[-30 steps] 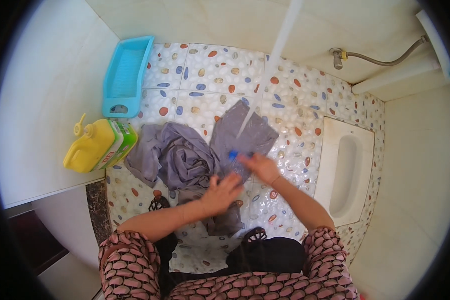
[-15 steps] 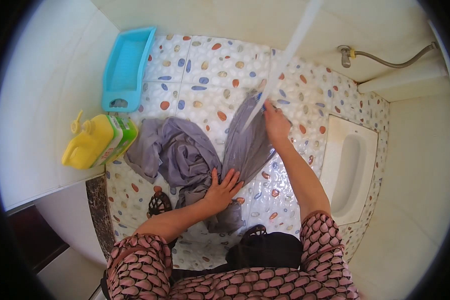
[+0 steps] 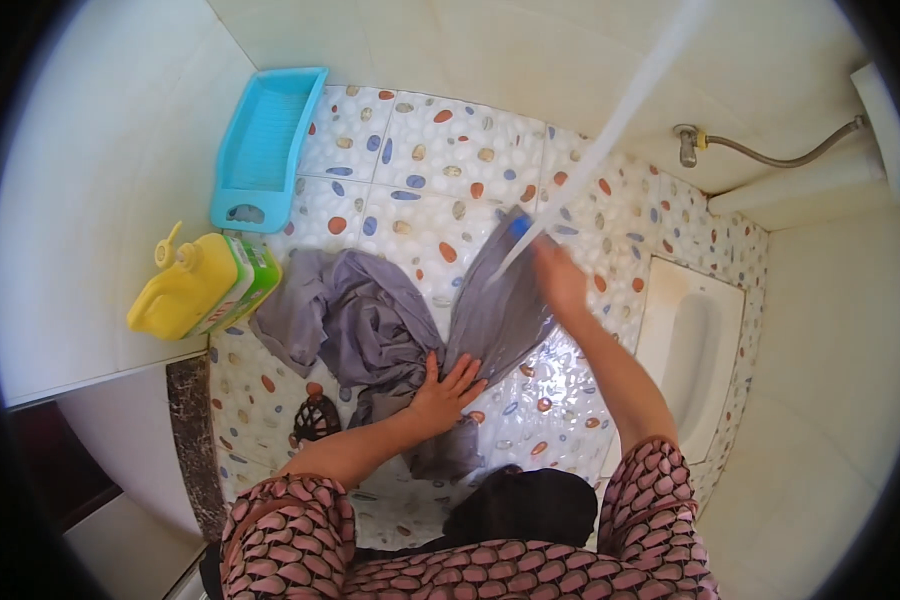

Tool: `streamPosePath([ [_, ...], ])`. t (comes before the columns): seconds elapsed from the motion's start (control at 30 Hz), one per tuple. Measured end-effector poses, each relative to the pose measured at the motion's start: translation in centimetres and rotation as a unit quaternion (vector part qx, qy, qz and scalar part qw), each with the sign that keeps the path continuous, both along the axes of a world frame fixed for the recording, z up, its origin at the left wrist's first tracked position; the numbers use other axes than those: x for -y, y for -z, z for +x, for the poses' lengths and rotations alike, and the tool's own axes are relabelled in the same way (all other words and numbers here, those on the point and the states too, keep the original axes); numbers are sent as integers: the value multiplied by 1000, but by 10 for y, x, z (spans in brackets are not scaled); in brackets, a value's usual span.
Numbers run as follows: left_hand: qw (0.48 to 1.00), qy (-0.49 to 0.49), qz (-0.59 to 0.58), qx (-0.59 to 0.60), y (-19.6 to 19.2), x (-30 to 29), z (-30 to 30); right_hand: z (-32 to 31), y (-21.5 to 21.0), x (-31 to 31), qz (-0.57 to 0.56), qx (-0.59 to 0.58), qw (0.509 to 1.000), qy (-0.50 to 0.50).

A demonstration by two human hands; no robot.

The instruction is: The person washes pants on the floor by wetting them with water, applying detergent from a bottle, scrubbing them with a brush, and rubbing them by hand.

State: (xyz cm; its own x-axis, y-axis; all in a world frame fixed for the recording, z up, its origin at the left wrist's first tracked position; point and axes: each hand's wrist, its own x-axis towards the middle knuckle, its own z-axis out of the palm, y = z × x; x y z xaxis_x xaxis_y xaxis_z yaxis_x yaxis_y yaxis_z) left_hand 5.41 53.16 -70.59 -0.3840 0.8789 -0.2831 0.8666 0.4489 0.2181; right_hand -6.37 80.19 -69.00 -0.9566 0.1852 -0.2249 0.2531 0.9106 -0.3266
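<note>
A wet grey-purple garment (image 3: 370,310) lies bunched and spread over the pebble-patterned floor. My left hand (image 3: 448,397) rests flat on its middle with the fingers spread. At the upper right, on the smoothed-out part of the cloth, my right hand (image 3: 560,278) is closed and smeared by motion. It grips what looks like a scrub brush (image 3: 520,226), blue at its far end; most of it is hidden by the hand. A white stream of water (image 3: 610,135) falls from above onto the cloth beside that hand.
A blue washboard basin (image 3: 262,140) leans at the far left wall. Nearer stands a yellow pump-top jug (image 3: 192,285) with a green label. On the right are a squat toilet (image 3: 695,350) and a wall valve with a hose (image 3: 686,145). One dark sandal (image 3: 316,418) shows below the cloth.
My right hand has shifted slightly down and the blue end beside it shows more plainly. The left hand stays pressed on the garment. The whole view has tilted a little.
</note>
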Motion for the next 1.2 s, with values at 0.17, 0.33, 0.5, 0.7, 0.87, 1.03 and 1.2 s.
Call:
streamPosePath([
  [0.17,999,-2,-15,45,-2,-5,2,49,10,19,-17,-46,993,-106],
  [0.33,1000,-5,-10,-7,0,-1,4,2,3,-40,-11,-38,980,194],
  [0.5,981,-95,129,106,-4,-5,-8,59,56,-48,25,-182,971,154],
  [0.7,670,-440,429,416,-36,-15,-10,0,-54,-52,-665,-120,644,358],
  [0.87,438,-626,497,411,2,-4,-28,-41,-103,-12,-520,-262,784,215],
  [1.03,383,-679,426,459,24,-6,-28,75,15,66,-302,-103,941,-112],
  [1.2,284,-647,389,591,-5,2,-33,72,14,47,-51,16,988,-145],
])
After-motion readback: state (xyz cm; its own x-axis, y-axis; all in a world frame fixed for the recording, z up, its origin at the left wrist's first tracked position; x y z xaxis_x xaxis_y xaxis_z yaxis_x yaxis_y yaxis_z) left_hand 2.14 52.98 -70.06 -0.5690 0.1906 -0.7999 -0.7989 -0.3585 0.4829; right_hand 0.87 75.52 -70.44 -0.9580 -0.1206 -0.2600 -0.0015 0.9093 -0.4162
